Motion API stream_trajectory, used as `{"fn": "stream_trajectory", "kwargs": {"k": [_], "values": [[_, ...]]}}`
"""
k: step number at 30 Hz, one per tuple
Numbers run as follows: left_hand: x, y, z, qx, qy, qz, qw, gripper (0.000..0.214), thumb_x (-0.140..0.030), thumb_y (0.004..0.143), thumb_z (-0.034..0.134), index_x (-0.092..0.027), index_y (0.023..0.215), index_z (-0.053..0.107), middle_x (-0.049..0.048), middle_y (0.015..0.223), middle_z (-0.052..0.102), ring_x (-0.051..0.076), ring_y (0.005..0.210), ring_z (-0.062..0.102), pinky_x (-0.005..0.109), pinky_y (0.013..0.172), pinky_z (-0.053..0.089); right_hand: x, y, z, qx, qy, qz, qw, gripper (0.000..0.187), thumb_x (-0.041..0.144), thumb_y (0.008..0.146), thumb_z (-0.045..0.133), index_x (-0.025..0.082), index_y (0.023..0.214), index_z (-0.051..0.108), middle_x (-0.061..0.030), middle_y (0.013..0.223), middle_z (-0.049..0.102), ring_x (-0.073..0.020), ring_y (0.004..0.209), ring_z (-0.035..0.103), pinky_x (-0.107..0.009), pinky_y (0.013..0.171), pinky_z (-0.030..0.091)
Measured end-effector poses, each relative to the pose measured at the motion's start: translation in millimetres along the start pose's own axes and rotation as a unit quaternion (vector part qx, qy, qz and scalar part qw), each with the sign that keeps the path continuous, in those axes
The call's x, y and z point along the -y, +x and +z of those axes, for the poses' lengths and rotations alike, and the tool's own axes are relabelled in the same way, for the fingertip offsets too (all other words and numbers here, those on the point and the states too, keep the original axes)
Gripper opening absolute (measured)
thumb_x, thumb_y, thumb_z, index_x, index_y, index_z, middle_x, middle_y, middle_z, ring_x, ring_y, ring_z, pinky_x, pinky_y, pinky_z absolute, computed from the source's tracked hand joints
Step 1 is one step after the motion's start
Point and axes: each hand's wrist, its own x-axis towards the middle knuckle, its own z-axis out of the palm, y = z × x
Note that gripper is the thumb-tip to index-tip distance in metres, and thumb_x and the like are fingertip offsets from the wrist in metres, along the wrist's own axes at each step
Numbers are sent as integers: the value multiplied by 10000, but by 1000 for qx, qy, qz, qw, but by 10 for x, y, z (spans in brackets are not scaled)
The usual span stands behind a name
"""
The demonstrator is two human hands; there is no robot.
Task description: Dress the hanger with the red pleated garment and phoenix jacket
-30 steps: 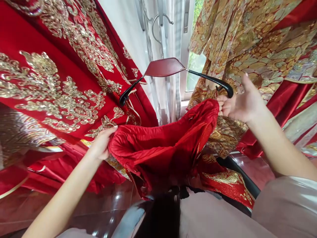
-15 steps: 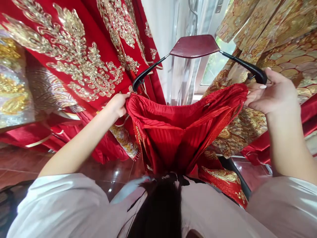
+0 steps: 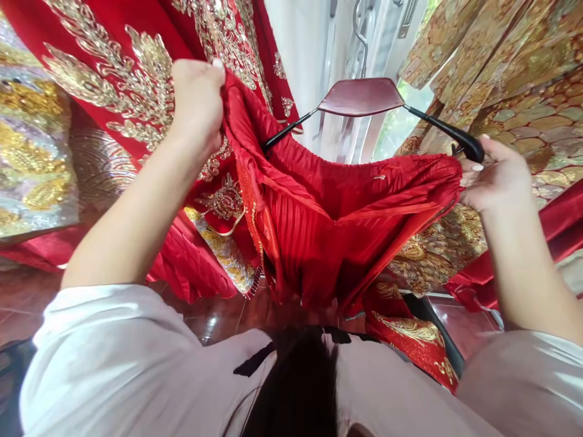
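Note:
A red strapless dress (image 3: 314, 212) is spread between my two hands, its pleated lining facing me. My left hand (image 3: 198, 100) is raised and closed on the dress's upper left edge. That cloth covers the left end of a black clothes hanger (image 3: 359, 97) with a dark red middle panel. My right hand (image 3: 498, 173) is closed at the hanger's right end, with the dress's right edge at its fingers. Part of this grip is hidden. The hanger's metal hook points up above the panel.
Red garments with gold beadwork (image 3: 146, 79) hang at the left, close to my left arm. Gold patterned garments (image 3: 519, 103) hang at the right. White curtain-like cloth (image 3: 300, 67) is behind the hanger. Below lies a shiny dark red tiled floor (image 3: 209, 318).
My left hand has lifted the dress's left edge up, over the hanger's left end. My right hand has stayed at the right end, shifting slightly.

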Motion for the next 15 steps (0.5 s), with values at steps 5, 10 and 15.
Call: {"fn": "stream_trajectory", "kwargs": {"k": [5, 10, 15], "values": [[-118, -283, 273, 68, 112, 155, 979, 351, -158, 837, 508, -187, 553, 304, -20, 607, 314, 99, 665, 445, 193, 700, 379, -202, 2, 75, 53, -20, 67, 996, 386, 386, 972, 247, 196, 641, 305, 23, 496, 173, -88, 419, 154, -239, 425, 152], [-180, -693, 512, 294, 227, 150, 916, 222, -179, 722, 598, -184, 567, 439, 65, 698, 534, 300, 1025, 546, 340, 921, 393, -293, 51, 28, 80, 6, 38, 996, 377, 453, 948, 324, 196, 679, 387, 29, 489, 193, -90, 408, 184, -203, 394, 215], [-589, -748, 1033, 346, 91, 302, 884, 54, -231, 761, 587, -197, 721, 598, 105, 984, 610, 318, 1230, 441, 377, 1021, 356, -273, -6, 18, 79, 54, 13, 995, 276, 461, 925, 434, 203, 851, 499, 53, 493, 263, -69, 380, 217, -181, 360, 254]]}}
